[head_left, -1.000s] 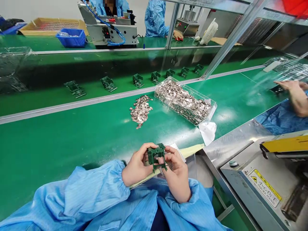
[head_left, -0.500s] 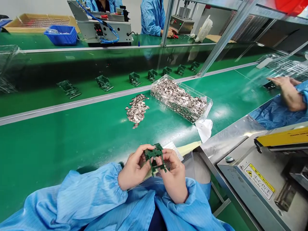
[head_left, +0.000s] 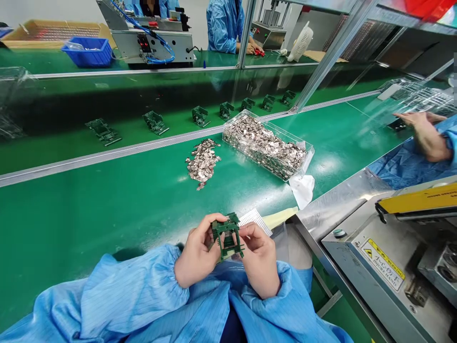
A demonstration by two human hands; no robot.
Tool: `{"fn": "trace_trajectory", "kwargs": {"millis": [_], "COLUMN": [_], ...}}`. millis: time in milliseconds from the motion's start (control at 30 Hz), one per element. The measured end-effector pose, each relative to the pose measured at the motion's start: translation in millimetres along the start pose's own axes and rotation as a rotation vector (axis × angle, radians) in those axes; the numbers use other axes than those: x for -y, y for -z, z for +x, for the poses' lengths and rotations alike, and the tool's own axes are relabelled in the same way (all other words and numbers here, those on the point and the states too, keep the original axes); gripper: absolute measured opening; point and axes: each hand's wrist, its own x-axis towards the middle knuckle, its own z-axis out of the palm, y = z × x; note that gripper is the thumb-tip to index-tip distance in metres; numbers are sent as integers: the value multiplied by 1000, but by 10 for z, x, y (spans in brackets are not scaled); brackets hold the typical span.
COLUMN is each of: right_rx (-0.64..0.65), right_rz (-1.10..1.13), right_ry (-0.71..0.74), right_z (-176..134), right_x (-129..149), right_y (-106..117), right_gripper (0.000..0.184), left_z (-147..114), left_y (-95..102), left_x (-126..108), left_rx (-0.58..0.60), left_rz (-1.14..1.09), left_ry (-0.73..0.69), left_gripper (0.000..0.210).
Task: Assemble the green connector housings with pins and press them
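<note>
Between my two hands, close to my body, is a dark green plastic frame with an open middle and small prongs along its sides. My left hand is closed on its left side, with the thumb low and the index finger over the top. On the right side, the fingers of my right hand pinch the frame's edge; part of them is hidden behind it. Farther out on the green table lies a loose pile of small silvery metal pieces. Beside it, a clear plastic box holds many more of them.
Several similar green frames stand in a row on the belt beyond the metal rail. A machine with a yellow bar is at my right. A co-worker's hands are at the far right. White paper lies by the box.
The green frame has turned slightly in my hands, so its open middle faces me more. My right fingers have shifted a little along its edge. A part of the machine on the right has moved.
</note>
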Motion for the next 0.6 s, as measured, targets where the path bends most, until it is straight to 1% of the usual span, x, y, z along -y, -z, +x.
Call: {"fn": "trace_trajectory", "kwargs": {"millis": [200,267,333,400,433,500,567,600], "right_rx": [-50,-61,-62,-58,-77,-176,-285,-300], "right_rz": [61,69,61,48,37,-2,-44,-53], "right_ry": [-16,-13,2,26,37,49,25,1], "right_z": [-95,-146,-201,-260,-290,-341,-365,-362], "right_x": [-37,-43,-41,-51,-72,-158,-300,-382], "right_y": [-2,18,83,213,301,499,672,730], "right_gripper": [21,21,21,20,20,23,30,34], "left_z": [-76,-113,-140,-129,-102,5,168,262], "left_y": [-41,-71,-100,-119,-128,-155,-220,-271], "left_x": [-47,-49,-53,-69,-83,-118,-152,-161], "left_rx": [-20,-10,21,57,66,54,19,7], "left_rz": [59,74,76,68,56,-2,-71,-95], "left_ry": [-57,-73,-80,-80,-75,-62,-64,-75], "left_gripper": [25,26,26,25,25,28,33,35]}}
